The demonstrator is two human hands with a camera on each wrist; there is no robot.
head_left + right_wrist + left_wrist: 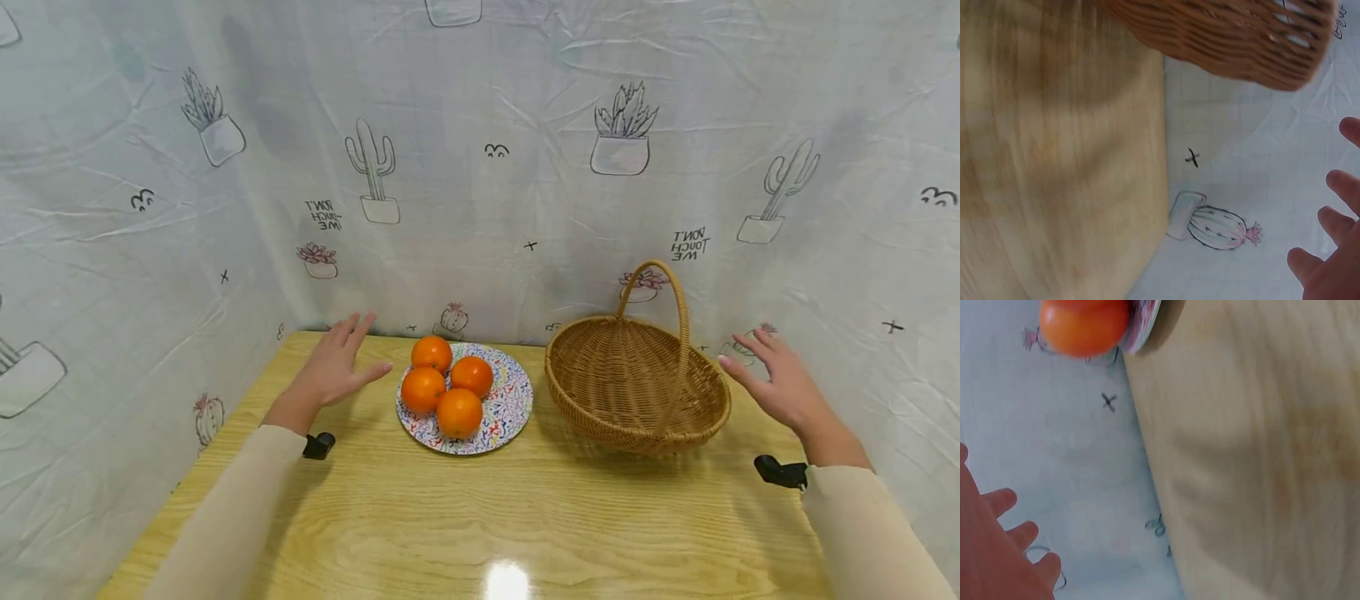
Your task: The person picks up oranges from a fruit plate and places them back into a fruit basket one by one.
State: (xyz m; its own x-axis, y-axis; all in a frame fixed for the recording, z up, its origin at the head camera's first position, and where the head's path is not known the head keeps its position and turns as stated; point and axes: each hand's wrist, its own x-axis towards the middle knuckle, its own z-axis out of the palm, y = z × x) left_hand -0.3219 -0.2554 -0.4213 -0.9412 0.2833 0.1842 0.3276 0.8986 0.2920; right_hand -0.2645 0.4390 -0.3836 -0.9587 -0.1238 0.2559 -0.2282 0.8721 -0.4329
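Note:
Several oranges [459, 413] sit together on the left part of a round plate [513, 400] with a multicolored squiggle pattern. To the plate's right stands a wicker basket [622, 375] with a tall arched handle [683, 333]; nothing lies inside it. My left hand [333, 367] is held over the table to the left of the plate, fingers spread and holding nothing. Past the basket's right rim my right hand [780, 387] is raised, fingers apart, also holding nothing. An orange [1085, 328] shows at the top of the left wrist view, the basket's woven side [1229, 37] at the top of the right wrist view.
The light wooden table [450, 525] ends at the back and sides against a pale cloth [465, 208] printed with cacti and potted plants. Black wrist mounts [780, 472] sit below both hands. A bright light reflection lies on the table's near part.

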